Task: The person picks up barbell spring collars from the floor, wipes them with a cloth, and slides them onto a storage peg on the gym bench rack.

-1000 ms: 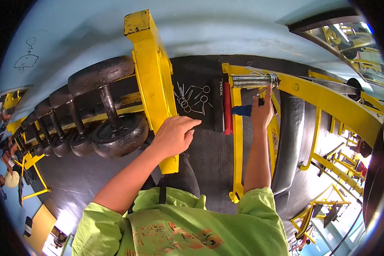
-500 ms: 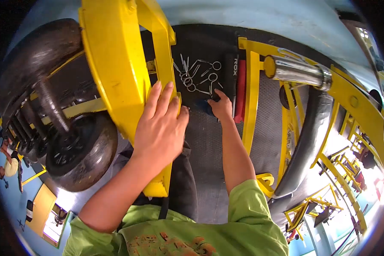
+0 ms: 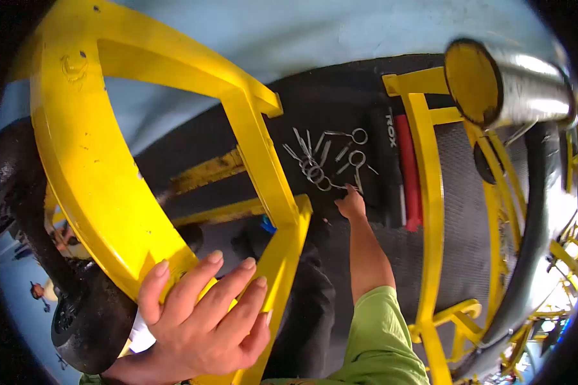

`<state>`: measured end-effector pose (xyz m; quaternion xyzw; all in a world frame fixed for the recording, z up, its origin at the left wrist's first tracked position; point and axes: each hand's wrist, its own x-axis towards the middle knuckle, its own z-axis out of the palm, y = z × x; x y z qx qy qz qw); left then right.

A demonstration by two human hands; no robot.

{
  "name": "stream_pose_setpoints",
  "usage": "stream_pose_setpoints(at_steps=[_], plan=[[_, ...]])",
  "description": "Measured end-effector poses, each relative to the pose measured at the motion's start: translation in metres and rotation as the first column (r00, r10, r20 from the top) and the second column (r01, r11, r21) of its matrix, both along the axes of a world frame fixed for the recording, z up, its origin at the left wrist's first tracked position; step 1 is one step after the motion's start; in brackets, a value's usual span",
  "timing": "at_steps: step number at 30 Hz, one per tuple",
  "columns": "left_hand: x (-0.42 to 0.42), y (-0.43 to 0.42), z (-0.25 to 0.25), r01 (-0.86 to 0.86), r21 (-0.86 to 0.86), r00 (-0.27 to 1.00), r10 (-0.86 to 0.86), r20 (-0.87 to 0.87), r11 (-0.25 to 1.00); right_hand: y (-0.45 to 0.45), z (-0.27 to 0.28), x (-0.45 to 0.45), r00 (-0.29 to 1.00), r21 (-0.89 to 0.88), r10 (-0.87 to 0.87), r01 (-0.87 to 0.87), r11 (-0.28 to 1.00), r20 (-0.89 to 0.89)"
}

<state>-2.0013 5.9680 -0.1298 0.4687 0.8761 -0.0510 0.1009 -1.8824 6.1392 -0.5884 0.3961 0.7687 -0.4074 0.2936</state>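
On the left, past a dark dumbbell (image 3: pixel 93 317), the left hand (image 3: pixel 202 321) had its fingers spread and released over a yellow frame (image 3: pixel 80 154); whether they touched it I couldn't tell. Mid-floor, loose metal spring clips (image 3: pixel 313 173) lay heaped on a black surface (image 3: pixel 380 208). The right hand (image 3: pixel 352 204) reached their near edge, its grasp unclear to me. Rightward, white letters read "ROX" on a black panel (image 3: pixel 392 170) beside a red strip (image 3: pixel 410 173), under a pale blue wall (image 3: pixel 340 32).
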Motion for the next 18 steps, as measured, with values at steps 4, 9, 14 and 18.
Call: stream_pose_setpoints(at_steps=[4,9,14,18], plan=[[0.005,0.007,0.003,0.023,-0.07,0.997,-0.027,-0.066,0.997,-0.027,-0.063,0.012,0.989,-0.059,-0.142,0.144,0.988,0.049],[0.004,0.01,-0.002,0.111,-0.047,0.987,-0.115,-0.113,0.993,-0.044,-0.124,0.007,0.98,-0.077,-0.145,0.136,0.988,-0.133],[0.005,0.013,-0.001,0.087,-0.078,0.985,-0.097,-0.14,0.993,-0.049,-0.104,0.015,0.952,0.091,-0.304,0.307,0.947,-0.046],[0.003,0.01,-0.001,0.051,0.103,0.997,-0.044,-0.068,0.993,-0.052,0.004,0.055,0.909,-0.053,-0.398,0.394,0.917,-0.123]])
